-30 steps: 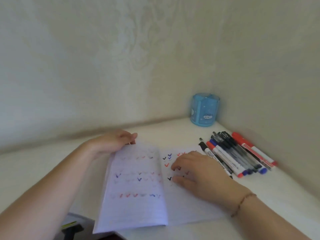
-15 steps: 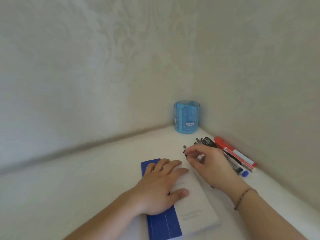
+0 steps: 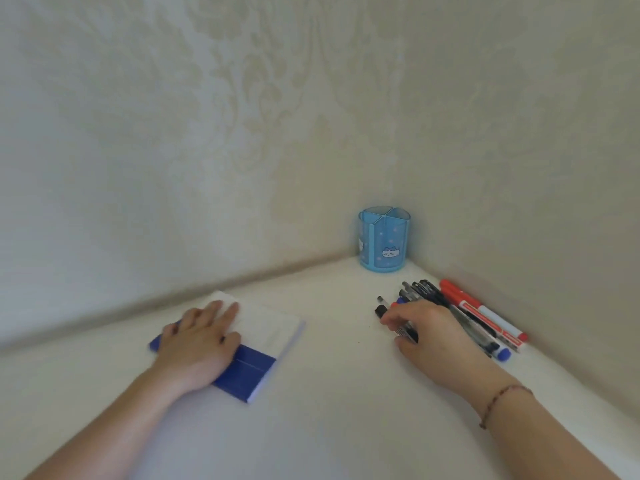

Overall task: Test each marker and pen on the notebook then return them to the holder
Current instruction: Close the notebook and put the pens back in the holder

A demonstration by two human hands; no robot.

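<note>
The notebook (image 3: 266,332) lies shut on the white table, its cover white and dark blue. My left hand (image 3: 199,341) rests flat on it with straight fingers. To the right, a bunch of markers and pens (image 3: 478,317) lies along the wall, a red marker (image 3: 485,311) outermost. My right hand (image 3: 427,332) lies over the near end of the bunch, its fingers curled round a black-capped marker (image 3: 381,310). The blue holder (image 3: 383,240) stands upright in the corner, with nothing visible inside.
Two patterned walls meet in the corner behind the holder. The white table (image 3: 329,410) runs toward me between my two arms. A thin bracelet circles my right wrist.
The notebook was open with tick marks, then closed. My left hand has slid it left, away from the pens. My right hand has left the page and settled on the markers.
</note>
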